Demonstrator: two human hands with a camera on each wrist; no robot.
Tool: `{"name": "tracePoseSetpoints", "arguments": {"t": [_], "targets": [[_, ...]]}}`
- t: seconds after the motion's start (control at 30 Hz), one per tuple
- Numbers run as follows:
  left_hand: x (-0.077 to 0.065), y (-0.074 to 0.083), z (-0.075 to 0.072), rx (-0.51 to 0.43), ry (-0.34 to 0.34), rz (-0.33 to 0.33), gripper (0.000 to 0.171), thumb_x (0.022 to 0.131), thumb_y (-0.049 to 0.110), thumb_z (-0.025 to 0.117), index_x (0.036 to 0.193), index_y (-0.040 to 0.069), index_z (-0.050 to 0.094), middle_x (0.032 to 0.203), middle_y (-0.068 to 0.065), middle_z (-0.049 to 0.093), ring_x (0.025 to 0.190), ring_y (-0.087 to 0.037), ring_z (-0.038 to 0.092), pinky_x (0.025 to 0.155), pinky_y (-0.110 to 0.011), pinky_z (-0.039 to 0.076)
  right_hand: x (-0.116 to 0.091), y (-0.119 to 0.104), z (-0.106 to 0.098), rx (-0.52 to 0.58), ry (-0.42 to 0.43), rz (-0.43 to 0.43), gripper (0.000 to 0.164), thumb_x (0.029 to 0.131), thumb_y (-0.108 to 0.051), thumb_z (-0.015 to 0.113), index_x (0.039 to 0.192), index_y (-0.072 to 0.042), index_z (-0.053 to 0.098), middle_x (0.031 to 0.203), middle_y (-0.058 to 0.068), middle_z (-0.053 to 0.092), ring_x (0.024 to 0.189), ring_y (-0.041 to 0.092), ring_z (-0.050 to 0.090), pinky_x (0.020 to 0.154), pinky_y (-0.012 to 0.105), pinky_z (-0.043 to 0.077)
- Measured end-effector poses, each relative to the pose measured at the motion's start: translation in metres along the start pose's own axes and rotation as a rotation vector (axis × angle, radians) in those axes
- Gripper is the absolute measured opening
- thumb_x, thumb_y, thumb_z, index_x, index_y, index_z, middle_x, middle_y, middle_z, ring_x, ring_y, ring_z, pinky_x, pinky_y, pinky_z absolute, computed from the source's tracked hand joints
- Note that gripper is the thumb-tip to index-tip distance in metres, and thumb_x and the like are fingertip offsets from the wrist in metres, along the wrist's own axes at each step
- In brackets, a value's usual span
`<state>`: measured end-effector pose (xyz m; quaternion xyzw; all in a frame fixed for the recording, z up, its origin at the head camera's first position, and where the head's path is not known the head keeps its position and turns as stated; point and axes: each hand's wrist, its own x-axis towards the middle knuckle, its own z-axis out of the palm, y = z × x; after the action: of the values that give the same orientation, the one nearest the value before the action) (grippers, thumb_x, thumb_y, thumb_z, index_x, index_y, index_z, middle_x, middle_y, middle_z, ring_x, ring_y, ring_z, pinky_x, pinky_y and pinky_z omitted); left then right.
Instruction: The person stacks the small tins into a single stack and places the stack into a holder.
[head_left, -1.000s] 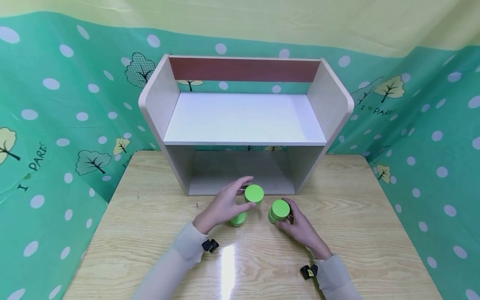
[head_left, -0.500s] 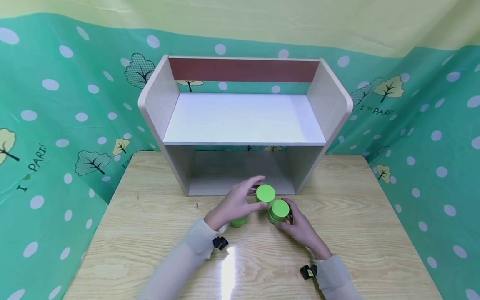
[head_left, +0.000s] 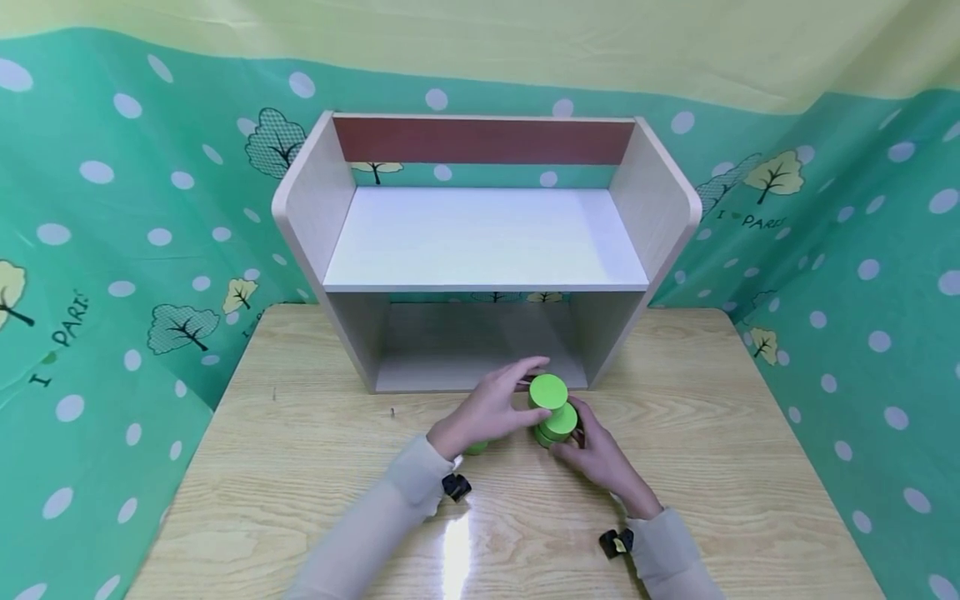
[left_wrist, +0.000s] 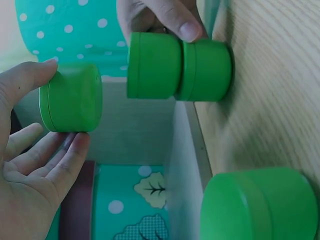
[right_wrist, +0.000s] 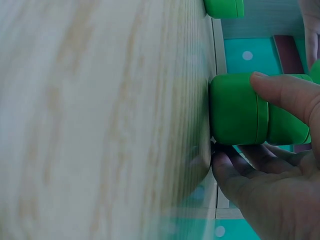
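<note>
Between thumb and fingertips my left hand (head_left: 491,410) pinches a small green round lidded jar (left_wrist: 72,97). In the left wrist view that jar is apart from the top of a stack of two like jars, an upper jar (left_wrist: 155,65) on a lower jar (left_wrist: 207,70). The lower one stands on the table. My right hand (head_left: 600,450) holds the stack from the right, its thumb (right_wrist: 282,90) on one side and fingers on the other. One more green jar (left_wrist: 260,205) stands on the table, mostly hidden under my left wrist in the head view.
Behind the hands stands a pale two-level shelf unit (head_left: 487,242) with a dark red back rail (head_left: 487,140). Its lower front edge is close to the jars. The wooden table (head_left: 300,467) extends to both sides. A green dotted curtain (head_left: 97,242) hangs around the back and sides.
My left hand has moved right with its jar, from beside the stack to where the jar overlaps it in the head view. The right hand and stack have stayed in place.
</note>
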<state>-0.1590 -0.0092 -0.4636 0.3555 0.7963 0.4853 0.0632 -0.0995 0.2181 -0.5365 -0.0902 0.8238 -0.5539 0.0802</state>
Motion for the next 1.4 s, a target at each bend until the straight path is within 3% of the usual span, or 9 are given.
{"name": "tracePoseSetpoints", "arguments": {"t": [0.33, 0.87, 1.23, 1.4], "targets": [[0.005, -0.002, 0.011, 0.012, -0.035, -0.008, 0.074, 0.091, 0.030, 0.077, 0.151, 0.012, 0.039, 0.145, -0.013, 0.051, 0.120, -0.019, 0.059, 0.101, -0.030, 0.051, 0.000, 0.001, 0.001, 0.034, -0.007, -0.021, 0.078, 0.090, 0.002, 0.071, 0.153, 0.000, 0.026, 0.150, 0.026, 0.038, 0.138, 0.042, 0.037, 0.114, 0.057, 0.032], [0.010, -0.003, 0.021, 0.037, -0.061, 0.023, 0.074, 0.091, 0.029, 0.076, 0.152, 0.012, 0.038, 0.143, -0.005, 0.052, 0.122, -0.011, 0.055, 0.101, -0.026, 0.050, 0.000, 0.000, 0.000, -0.026, -0.004, -0.017, 0.081, 0.089, -0.005, 0.074, 0.154, -0.007, 0.027, 0.151, 0.020, 0.041, 0.137, 0.040, 0.040, 0.113, 0.058, 0.034], [0.009, -0.007, 0.024, 0.012, -0.079, 0.025, 0.074, 0.092, 0.025, 0.076, 0.152, 0.009, 0.038, 0.144, -0.007, 0.051, 0.122, -0.017, 0.057, 0.100, -0.025, 0.051, 0.000, 0.002, 0.000, -0.050, 0.005, -0.020, 0.079, 0.089, 0.000, 0.073, 0.153, -0.004, 0.027, 0.147, 0.023, 0.045, 0.133, 0.041, 0.044, 0.111, 0.057, 0.038], [0.009, -0.006, 0.025, 0.014, -0.081, 0.019, 0.074, 0.091, 0.026, 0.077, 0.152, 0.011, 0.038, 0.145, -0.007, 0.051, 0.121, -0.015, 0.057, 0.101, -0.029, 0.051, -0.004, -0.019, -0.001, -0.065, 0.005, -0.023, 0.076, 0.089, 0.006, 0.070, 0.151, 0.005, 0.027, 0.144, 0.029, 0.045, 0.131, 0.047, 0.045, 0.108, 0.061, 0.039]]}}
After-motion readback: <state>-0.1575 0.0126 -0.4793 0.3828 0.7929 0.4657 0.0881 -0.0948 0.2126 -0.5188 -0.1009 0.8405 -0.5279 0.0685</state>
